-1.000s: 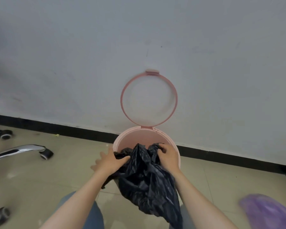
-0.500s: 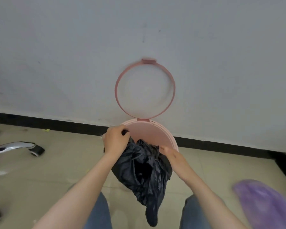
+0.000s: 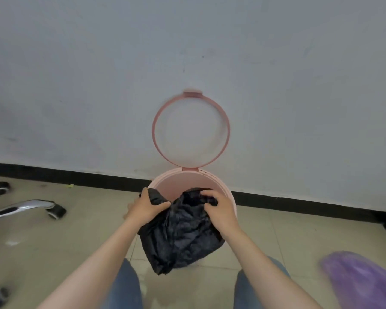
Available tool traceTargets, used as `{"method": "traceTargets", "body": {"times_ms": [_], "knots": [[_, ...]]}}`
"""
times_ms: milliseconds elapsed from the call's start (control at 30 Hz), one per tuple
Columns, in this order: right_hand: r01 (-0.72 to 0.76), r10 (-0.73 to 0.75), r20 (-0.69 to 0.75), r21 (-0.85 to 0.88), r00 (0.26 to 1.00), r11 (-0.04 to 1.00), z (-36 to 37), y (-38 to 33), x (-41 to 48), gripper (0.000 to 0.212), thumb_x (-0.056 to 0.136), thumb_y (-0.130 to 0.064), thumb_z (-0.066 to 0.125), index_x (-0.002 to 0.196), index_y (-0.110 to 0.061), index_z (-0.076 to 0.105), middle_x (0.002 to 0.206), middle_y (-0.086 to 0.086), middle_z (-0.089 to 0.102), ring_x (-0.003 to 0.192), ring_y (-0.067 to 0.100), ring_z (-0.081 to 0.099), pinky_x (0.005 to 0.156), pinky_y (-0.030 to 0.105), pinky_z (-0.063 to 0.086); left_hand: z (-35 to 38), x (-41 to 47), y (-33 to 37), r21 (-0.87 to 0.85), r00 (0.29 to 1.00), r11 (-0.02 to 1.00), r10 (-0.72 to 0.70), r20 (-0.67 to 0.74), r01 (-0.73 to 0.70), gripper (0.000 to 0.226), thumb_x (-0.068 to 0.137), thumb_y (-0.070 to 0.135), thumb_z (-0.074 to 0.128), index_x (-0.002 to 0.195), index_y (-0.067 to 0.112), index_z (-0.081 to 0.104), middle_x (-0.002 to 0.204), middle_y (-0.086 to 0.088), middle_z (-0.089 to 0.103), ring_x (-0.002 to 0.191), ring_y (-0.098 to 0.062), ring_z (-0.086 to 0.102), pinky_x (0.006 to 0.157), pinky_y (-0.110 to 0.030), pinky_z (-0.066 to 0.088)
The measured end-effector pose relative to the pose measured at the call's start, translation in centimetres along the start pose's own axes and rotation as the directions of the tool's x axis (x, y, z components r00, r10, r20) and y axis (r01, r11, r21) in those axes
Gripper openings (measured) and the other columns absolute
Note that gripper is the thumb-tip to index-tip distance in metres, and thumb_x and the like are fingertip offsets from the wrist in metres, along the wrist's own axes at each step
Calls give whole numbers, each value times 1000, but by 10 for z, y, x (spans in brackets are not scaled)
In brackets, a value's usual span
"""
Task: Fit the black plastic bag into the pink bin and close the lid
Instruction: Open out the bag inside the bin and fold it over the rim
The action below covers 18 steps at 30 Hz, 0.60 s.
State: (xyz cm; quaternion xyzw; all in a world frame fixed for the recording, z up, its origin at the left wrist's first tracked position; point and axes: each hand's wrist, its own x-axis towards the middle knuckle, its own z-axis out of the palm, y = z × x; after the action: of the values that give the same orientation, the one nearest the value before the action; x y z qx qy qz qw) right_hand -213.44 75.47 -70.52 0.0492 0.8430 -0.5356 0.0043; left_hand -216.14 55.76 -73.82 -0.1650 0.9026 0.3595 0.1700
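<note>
Floor tiles sit under the bin (image 3: 228, 198); my left hand (image 3: 146, 207) and right hand (image 3: 218, 208) pinch the soft, light bag (image 3: 181, 237) at its top edge, lid (image 3: 191, 130) up.

You had a grey-white wall (image 3: 276, 85) ahead, a black skirting strip (image 3: 76, 176) along its foot, and beige floor tiles (image 3: 54, 246) below. A chrome chair leg (image 3: 18, 207) with black castors (image 3: 56, 212) lay left; something blurred and purple (image 3: 361, 282) sat lower right.
</note>
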Motion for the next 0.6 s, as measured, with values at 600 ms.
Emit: {"method": "traceTargets", "body": {"times_ms": [600], "knots": [[395,-164,489,-417,857,819,3,25,-35,57,88,-44,42,139,-23,28,153,4,20,133,25,32,108,33,28,-34,-19,52,-741,947,623,1,-322,-252,47,85,-5,54,129,10,47,132,-15,51,114,-27,51,103,-36,42]]}}
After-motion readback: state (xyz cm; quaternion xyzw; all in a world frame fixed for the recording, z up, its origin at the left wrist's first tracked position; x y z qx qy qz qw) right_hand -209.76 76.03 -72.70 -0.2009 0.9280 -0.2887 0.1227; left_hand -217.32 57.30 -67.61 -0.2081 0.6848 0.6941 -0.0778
